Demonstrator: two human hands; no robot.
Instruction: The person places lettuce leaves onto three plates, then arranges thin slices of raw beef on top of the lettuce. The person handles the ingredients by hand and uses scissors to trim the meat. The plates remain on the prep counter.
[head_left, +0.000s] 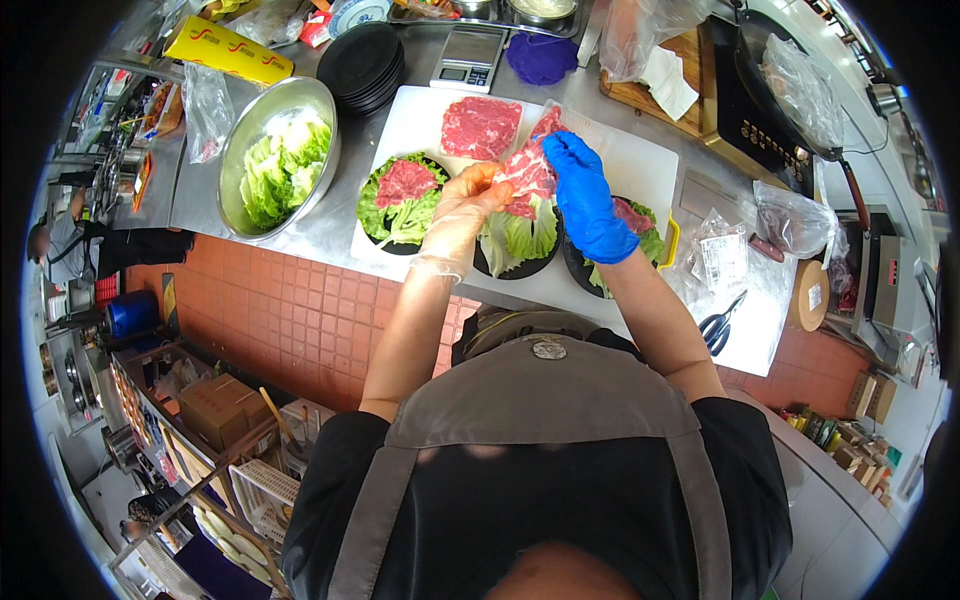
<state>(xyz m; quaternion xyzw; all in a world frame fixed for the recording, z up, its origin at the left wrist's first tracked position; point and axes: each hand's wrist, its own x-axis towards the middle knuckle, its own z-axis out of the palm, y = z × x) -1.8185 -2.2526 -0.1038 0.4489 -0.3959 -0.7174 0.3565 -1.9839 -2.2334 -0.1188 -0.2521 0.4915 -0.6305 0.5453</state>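
A marbled slice of raw meat (529, 171) hangs between my hands, pinched by my left hand (466, 204) in a clear glove and by my right hand (585, 196) in a blue glove. Below it, lettuce (529, 236) lies on a black plate (517, 268), the middle of three. On the left plate, another meat slice (405, 184) rests on lettuce (379, 214). My right hand and forearm partly cover the right plate (583, 268), which also bears lettuce and meat. Flat raw meat (481, 127) sits farther back on the white cutting board (420, 112).
A steel bowl of lettuce (281, 176) stands at left, near stacked black plates (364, 64). Behind the board are a digital scale (469, 56) and a purple cloth (541, 58). Scissors (720, 326) lie at right. Another person (82, 247) stands far left.
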